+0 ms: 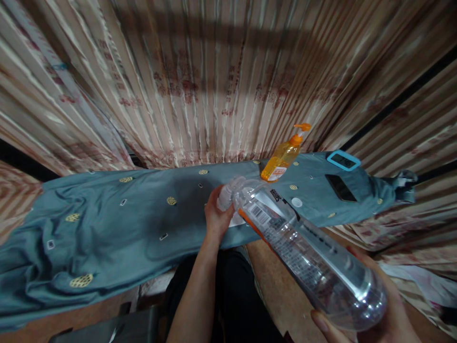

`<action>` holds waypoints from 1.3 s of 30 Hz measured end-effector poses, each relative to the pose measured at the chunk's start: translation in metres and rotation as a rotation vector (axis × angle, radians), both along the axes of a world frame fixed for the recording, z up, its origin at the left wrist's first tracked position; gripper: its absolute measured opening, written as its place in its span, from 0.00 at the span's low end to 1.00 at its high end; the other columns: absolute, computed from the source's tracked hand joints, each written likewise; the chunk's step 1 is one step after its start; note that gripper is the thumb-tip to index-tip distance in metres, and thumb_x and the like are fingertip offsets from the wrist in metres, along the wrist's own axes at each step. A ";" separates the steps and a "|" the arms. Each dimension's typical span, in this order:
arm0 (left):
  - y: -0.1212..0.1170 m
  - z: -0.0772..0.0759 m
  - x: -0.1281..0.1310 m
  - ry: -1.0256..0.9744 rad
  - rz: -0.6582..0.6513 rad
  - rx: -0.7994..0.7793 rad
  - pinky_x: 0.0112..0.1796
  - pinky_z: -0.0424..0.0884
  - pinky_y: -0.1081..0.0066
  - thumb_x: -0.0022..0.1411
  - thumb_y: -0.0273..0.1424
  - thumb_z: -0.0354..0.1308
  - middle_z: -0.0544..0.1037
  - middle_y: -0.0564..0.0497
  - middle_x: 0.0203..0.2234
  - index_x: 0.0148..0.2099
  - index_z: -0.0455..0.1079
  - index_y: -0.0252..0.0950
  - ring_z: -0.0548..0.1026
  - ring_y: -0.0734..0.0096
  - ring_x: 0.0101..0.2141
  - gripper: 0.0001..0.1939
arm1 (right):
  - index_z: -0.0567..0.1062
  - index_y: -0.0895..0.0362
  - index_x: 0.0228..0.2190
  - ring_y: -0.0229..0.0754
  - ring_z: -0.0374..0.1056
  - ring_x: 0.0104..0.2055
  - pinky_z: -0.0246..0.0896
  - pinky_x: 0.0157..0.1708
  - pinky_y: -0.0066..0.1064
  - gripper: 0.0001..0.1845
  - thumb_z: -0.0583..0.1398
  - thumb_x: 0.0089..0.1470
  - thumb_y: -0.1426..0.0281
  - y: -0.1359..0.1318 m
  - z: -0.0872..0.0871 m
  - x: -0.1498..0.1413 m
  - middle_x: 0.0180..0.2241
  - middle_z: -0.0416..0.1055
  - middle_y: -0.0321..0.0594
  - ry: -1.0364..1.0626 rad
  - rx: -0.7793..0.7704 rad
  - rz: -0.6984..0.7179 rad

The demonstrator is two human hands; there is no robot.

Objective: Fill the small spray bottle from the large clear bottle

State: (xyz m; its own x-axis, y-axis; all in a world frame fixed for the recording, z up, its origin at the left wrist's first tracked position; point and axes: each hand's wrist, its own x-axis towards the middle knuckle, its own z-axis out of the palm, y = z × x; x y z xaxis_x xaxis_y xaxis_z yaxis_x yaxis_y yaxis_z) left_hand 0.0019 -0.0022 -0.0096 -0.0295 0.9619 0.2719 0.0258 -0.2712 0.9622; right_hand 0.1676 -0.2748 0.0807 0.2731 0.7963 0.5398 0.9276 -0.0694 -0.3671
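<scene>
Across the centre and lower right of the head view, a large clear bottle (307,252) was held slantwise, neck end toward the centre, base toward the lower right corner. Left hand (217,216), centre, fingers closed around a translucent piece (224,197) at the neck end; couldn't tell whether cap, neck or separate container. Right hand (396,305), lower right, spread wide around the base, supporting it. Liquid level inside not readable.

Step in hand, as judged: two-handed handling at the neck end, base propped. Next move seemed to call for a steady right-hand hold and neck end and translucent piece kept in line; slippery plastic could roll.

Behind the bottle's neck, right of centre, an orange pump bottle (280,164) stood on the cloth-covered surface (143,214). Farther right lay a dark phone (341,188), with a blue-framed device (343,161) just beyond it. Small white disc (296,202) lay near the bottle's label side. Patterned curtain (214,85) filled the upper frame.
</scene>
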 end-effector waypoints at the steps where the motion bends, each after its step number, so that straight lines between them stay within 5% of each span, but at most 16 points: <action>1: 0.000 0.000 0.000 0.003 -0.002 0.002 0.50 0.78 0.59 0.50 0.39 0.72 0.84 0.45 0.45 0.53 0.75 0.38 0.82 0.55 0.47 0.28 | 0.54 0.53 0.73 0.61 0.76 0.57 0.81 0.45 0.45 0.54 0.70 0.52 0.59 0.000 0.000 0.002 0.62 0.69 0.55 0.008 -0.007 0.018; 12: 0.000 -0.001 0.000 -0.003 0.003 -0.003 0.50 0.78 0.59 0.50 0.38 0.72 0.84 0.45 0.46 0.53 0.75 0.38 0.82 0.55 0.47 0.27 | 0.53 0.51 0.73 0.64 0.74 0.57 0.80 0.45 0.50 0.57 0.71 0.50 0.57 0.002 0.004 -0.008 0.63 0.69 0.54 0.019 -0.003 -0.041; 17: 0.000 0.001 0.000 -0.009 0.000 -0.005 0.50 0.78 0.58 0.50 0.38 0.72 0.84 0.45 0.45 0.52 0.75 0.38 0.82 0.54 0.47 0.27 | 0.54 0.54 0.73 0.58 0.75 0.56 0.79 0.47 0.44 0.54 0.70 0.53 0.58 0.001 0.004 0.000 0.61 0.69 0.53 -0.034 0.006 0.003; 24: 0.000 -0.001 0.000 -0.010 0.000 0.003 0.51 0.77 0.59 0.50 0.37 0.71 0.84 0.45 0.46 0.52 0.75 0.38 0.82 0.55 0.47 0.27 | 0.52 0.50 0.73 0.63 0.73 0.60 0.81 0.45 0.47 0.57 0.72 0.50 0.60 -0.003 -0.003 0.001 0.65 0.67 0.53 0.074 -0.037 0.006; 39: 0.001 -0.002 -0.001 0.002 0.014 0.007 0.50 0.77 0.59 0.50 0.37 0.72 0.84 0.45 0.45 0.52 0.76 0.38 0.82 0.55 0.47 0.26 | 0.52 0.55 0.73 0.58 0.76 0.56 0.80 0.46 0.43 0.54 0.69 0.55 0.57 0.002 0.005 -0.004 0.61 0.69 0.53 -0.069 0.003 0.002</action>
State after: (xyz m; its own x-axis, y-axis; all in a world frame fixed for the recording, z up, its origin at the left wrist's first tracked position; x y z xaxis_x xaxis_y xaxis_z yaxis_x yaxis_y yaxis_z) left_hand 0.0013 -0.0015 -0.0115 -0.0428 0.9593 0.2791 0.0312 -0.2779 0.9601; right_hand 0.1634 -0.2726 0.0861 0.2334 0.7952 0.5596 0.9508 -0.0661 -0.3027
